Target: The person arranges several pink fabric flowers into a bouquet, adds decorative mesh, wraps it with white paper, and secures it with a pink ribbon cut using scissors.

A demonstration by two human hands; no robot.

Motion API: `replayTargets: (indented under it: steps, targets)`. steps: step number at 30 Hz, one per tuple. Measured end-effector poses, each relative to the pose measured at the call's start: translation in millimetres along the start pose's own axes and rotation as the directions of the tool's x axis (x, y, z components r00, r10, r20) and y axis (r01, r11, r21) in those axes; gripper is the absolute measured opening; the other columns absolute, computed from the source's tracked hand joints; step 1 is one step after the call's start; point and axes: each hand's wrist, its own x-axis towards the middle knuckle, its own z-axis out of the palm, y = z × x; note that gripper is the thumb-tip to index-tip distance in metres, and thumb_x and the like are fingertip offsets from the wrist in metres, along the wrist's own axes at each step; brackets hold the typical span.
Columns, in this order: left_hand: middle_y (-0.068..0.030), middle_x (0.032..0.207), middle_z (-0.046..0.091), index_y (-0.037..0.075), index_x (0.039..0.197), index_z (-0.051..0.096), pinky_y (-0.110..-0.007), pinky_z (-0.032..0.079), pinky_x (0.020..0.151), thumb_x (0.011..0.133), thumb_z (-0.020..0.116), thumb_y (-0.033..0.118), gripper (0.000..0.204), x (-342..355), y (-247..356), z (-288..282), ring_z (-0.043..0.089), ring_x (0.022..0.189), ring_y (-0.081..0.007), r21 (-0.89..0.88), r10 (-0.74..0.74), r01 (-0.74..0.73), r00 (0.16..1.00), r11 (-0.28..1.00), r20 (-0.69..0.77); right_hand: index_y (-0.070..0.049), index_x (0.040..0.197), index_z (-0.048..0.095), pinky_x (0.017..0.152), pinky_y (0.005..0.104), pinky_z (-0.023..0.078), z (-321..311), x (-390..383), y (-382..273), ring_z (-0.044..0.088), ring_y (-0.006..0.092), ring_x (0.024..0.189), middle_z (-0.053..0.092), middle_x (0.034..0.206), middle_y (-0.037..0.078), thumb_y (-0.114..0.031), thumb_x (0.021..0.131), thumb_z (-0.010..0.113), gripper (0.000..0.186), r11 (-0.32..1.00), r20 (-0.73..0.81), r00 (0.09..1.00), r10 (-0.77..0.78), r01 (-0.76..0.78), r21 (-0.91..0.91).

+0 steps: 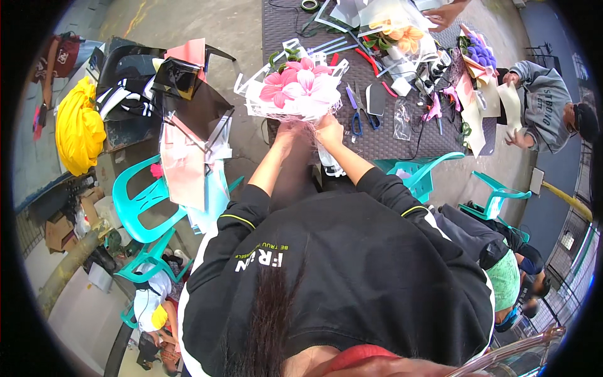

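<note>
By a table point(280, 32), the lettered sweatshirt point(358, 251) wearer's two-handed grip point(330, 131) holds pink flowers point(301, 87).

The person wears a black long-sleeved top point(377, 270) with a white and yellow-green chest print point(260, 258). Beyond the print, toward the hands, 1 thin yellow-green line rings each of the 2 black sleeves point(383, 188). White side panels point(200, 264) flank the print; long dark hair point(267, 314) hangs on its neck side.

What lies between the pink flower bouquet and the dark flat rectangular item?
The head view shows blue-handled scissors between the bouquet and the dark item.
</note>
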Motion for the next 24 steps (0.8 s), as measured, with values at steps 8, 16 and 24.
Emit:
replayTargets:
  steps: [8, 16, 24]
  targets:
    - [-0.0051, 0.116, 0.054, 0.008, 0.126, 0.043, -0.034, 0.042, 0.088, 0.090, 0.054, 0.023, 0.040, 0, -33, 33, 0.051, 0.104, -0.0172, -0.215, 0.115, -0.177, 0.955, 0.961, -0.274, -0.003, 0.108, 0.054, 0.078, 0.0507, 0.042, 15, -12, 14, 0.055, 0.0322, 0.102, 0.055, 0.108, 0.016, -0.040, 0.076, 0.061, 0.049, 0.997, 0.063, 0.997, -0.050, 0.053, -0.054]
    - [-0.0040, 0.115, 0.056, 0.005, 0.119, 0.049, -0.032, 0.035, 0.095, 0.085, 0.056, 0.020, 0.038, -14, -27, 43, 0.050, 0.108, -0.0165, -0.162, 0.260, -0.268, 0.963, 0.950, -0.069, -0.004, 0.112, 0.055, 0.082, 0.0520, 0.041, -1, -13, 5, 0.053, 0.0316, 0.104, 0.051, 0.112, 0.017, -0.036, 0.078, 0.058, 0.047, 0.975, 0.199, 0.979, -0.051, 0.092, -0.200]
    - [-0.0070, 0.127, 0.048, 0.006, 0.132, 0.035, -0.035, 0.035, 0.099, 0.071, 0.077, 0.022, 0.076, 2, -43, 31, 0.044, 0.118, -0.0200, 0.101, 0.103, -0.084, 0.973, 0.991, -0.206, -0.001, 0.106, 0.057, 0.085, 0.0516, 0.041, 2, -13, 7, 0.050, 0.0352, 0.105, 0.047, 0.119, 0.019, -0.031, 0.076, 0.059, 0.042, 0.999, 0.207, 0.978, -0.007, -0.004, 0.051]
